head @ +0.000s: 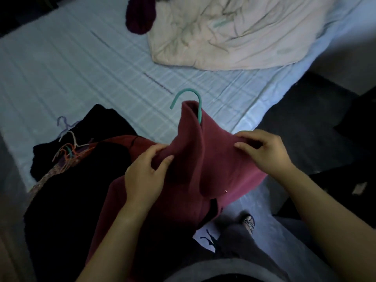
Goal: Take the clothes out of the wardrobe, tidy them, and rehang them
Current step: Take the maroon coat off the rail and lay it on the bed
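A maroon coat [213,159] lies over the near edge of the bed, draped on a teal hanger [188,94] whose hook pokes out of the raised collar. My left hand [144,176] pinches the coat's left shoulder fabric. On the right shoulder, my right hand [266,153] grips the cloth near the collar. A pile of dark clothes [81,190] lies to the left of the coat, with several coloured hangers [69,143] tangled on top.
The bed [81,68] has a pale blue checked sheet. A crumpled cream duvet [234,31] and a dark purple garment [140,15] lie at its far side. Dark floor [315,119] is on the right, and my foot [249,222] shows below.
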A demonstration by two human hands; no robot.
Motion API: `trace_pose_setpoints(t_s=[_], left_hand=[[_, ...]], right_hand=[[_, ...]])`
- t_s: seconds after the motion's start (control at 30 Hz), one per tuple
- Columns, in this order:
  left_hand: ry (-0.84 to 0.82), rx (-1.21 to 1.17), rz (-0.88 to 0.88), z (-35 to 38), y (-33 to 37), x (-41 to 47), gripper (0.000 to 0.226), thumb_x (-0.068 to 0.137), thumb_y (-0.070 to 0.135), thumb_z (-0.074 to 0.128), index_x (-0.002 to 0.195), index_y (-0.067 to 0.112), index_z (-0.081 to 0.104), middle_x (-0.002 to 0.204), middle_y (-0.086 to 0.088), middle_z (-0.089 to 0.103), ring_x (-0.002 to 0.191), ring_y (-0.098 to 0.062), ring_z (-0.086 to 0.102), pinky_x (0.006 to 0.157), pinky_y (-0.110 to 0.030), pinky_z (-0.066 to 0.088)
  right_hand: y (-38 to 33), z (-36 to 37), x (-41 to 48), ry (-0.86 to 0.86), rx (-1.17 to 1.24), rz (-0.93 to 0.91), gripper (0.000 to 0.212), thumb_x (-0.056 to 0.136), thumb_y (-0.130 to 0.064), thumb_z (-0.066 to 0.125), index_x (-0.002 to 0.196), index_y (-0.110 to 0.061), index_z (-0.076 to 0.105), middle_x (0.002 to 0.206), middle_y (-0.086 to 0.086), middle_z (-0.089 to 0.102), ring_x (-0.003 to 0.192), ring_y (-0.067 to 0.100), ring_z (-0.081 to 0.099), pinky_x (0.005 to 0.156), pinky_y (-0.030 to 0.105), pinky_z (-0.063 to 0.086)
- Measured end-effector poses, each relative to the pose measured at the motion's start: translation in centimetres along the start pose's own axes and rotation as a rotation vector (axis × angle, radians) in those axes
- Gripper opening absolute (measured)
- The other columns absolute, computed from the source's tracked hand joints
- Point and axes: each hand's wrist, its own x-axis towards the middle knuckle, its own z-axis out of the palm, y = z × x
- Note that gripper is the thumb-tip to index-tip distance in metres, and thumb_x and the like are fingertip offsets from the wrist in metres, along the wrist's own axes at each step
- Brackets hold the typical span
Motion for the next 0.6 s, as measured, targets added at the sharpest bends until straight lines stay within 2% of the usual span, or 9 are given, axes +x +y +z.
trace_pose_setpoints(t_s=[0.07, 0.17, 0.27, 0.37, 0.4, 0.5, 0.6], left_hand=[[-0.001, 0.007, 0.042, 3.0, 3.7, 0.3, 0.019, 0.084, 0.038, 0.066, 0.102, 0.036, 0.064, 0.093, 0.017, 0.066, 0.081, -0.008, 0.063, 0.081, -0.037, 0.051], [0.004, -0.012, 0.112, 7.9, 9.9, 1.2, 0.017, 0.083, 0.035, 0.068, 0.101, 0.034, 0.066, 0.087, 0.02, 0.062, 0.079, -0.011, 0.063, 0.077, -0.033, 0.05], [-0.042, -0.072, 0.165, 12.8, 15.4, 2.6, 0.017, 0.083, 0.031, 0.069, 0.1, 0.033, 0.067, 0.081, 0.026, 0.061, 0.072, 0.002, 0.06, 0.071, -0.024, 0.048], [-0.047, -0.12, 0.199, 16.2, 19.9, 4.0, 0.016, 0.083, 0.027, 0.069, 0.099, 0.03, 0.067, 0.079, 0.029, 0.06, 0.07, 0.013, 0.056, 0.064, -0.006, 0.04], [-0.049, -0.123, 0.203, 17.1, 21.1, 4.4, 0.016, 0.084, 0.027, 0.069, 0.099, 0.03, 0.067, 0.079, 0.028, 0.059, 0.07, 0.015, 0.055, 0.064, -0.004, 0.038], [-0.054, -0.131, 0.202, 19.2, 23.8, 6.4, 0.017, 0.085, 0.029, 0.067, 0.102, 0.027, 0.068, 0.078, 0.026, 0.059, 0.068, 0.011, 0.055, 0.063, -0.005, 0.038], [-0.038, -0.139, 0.228, 20.7, 26.3, 9.6, 0.021, 0.085, 0.032, 0.066, 0.105, 0.026, 0.068, 0.079, 0.025, 0.06, 0.066, 0.005, 0.056, 0.063, -0.01, 0.042]], right_hand=[[2.2, -4.2, 0.0, 0.042, -0.002, -0.007, 0.021, 0.076, -0.023, 0.076, 0.097, -0.023, 0.073, 0.086, -0.005, 0.068, 0.081, 0.007, 0.061, 0.08, 0.019, 0.046], [5.5, -11.0, 0.7, 0.13, -0.018, -0.031, 0.02, 0.077, -0.02, 0.075, 0.097, -0.021, 0.073, 0.084, -0.006, 0.066, 0.078, 0.006, 0.059, 0.077, 0.014, 0.044], [8.8, -17.2, 1.7, 0.217, -0.048, -0.039, 0.021, 0.078, -0.019, 0.074, 0.099, -0.02, 0.073, 0.085, -0.005, 0.066, 0.078, 0.0, 0.058, 0.078, 0.009, 0.041], [11.5, -21.7, 3.5, 0.273, -0.053, -0.032, 0.021, 0.079, -0.019, 0.073, 0.1, -0.019, 0.073, 0.087, -0.005, 0.065, 0.079, -0.002, 0.057, 0.077, 0.006, 0.039], [12.2, -22.8, 4.3, 0.283, -0.054, -0.031, 0.021, 0.079, -0.019, 0.073, 0.1, -0.02, 0.072, 0.088, -0.005, 0.065, 0.079, -0.001, 0.056, 0.077, 0.006, 0.039], [13.9, -25.6, 7.2, 0.325, -0.098, -0.071, 0.021, 0.079, -0.022, 0.072, 0.1, -0.021, 0.073, 0.085, -0.007, 0.063, 0.077, 0.001, 0.055, 0.077, 0.009, 0.04], [14.5, -28.1, 10.9, 0.391, -0.123, -0.143, 0.022, 0.08, -0.029, 0.068, 0.099, -0.019, 0.073, 0.086, -0.008, 0.063, 0.079, 0.006, 0.057, 0.079, 0.018, 0.045]])
